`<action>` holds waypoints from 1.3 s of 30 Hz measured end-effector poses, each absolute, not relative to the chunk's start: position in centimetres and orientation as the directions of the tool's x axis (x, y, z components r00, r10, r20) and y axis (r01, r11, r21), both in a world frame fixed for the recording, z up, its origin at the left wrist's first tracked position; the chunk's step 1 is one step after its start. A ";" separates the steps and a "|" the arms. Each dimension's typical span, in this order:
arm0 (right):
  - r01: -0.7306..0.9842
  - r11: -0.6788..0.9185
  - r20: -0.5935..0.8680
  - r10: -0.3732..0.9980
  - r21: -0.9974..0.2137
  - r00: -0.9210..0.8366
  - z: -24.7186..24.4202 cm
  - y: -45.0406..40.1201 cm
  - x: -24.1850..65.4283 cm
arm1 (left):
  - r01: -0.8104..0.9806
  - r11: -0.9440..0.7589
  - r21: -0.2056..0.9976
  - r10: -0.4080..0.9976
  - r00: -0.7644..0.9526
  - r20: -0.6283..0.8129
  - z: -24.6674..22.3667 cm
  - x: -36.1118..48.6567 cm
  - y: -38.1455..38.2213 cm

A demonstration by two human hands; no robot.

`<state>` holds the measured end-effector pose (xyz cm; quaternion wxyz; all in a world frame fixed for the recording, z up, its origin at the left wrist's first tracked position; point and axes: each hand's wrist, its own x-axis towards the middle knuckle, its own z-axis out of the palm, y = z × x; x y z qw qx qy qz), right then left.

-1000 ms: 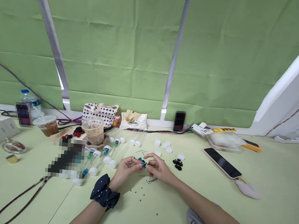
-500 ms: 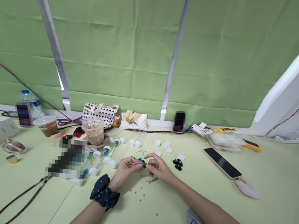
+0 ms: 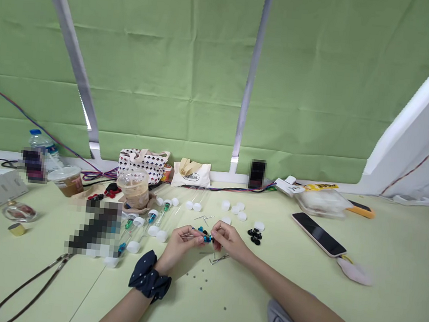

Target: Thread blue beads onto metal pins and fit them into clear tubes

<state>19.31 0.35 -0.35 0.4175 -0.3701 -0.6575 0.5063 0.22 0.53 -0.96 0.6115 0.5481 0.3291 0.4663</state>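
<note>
My left hand pinches a small shiny blue part with a thin metal rod along it. Against the right end of that part, the fingertips of my right hand are pressed together; a small dark bit shows there, too small to name. Other blue and black pieces lie just behind the fingers. Bent metal rods rest below the right hand, and more thin rods lie beyond. Small black parts form a cluster to the right. Several tiny grey discs are scattered in front.
Clear tubes with white caps and blue or green pieces inside lie to the left, near an iced drink cup. Loose white caps sit behind the hands. A phone lies at right, a strap at front left.
My right hand's raised, spread fingers have come down and together at the blue part's right end. My left hand stays in place.
</note>
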 end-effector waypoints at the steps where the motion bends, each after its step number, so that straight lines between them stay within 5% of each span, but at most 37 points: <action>1: 0.056 0.219 0.181 0.905 -0.974 -0.385 -0.3 0.3 19.3 | -0.210 -0.037 0.977 0.934 0.340 0.109 -1.1 0.2 0.6; 17: 0.159 0.216 0.133 0.898 -0.963 -0.419 -0.3 0.0 19.1 | -0.229 -0.042 0.973 0.943 0.313 0.114 -1.4 0.0 0.9; 39: 0.040 0.216 0.183 0.902 -0.976 -0.391 0.0 -0.1 19.1 | -0.225 -0.030 0.974 0.936 0.336 0.106 -1.1 -0.2 0.8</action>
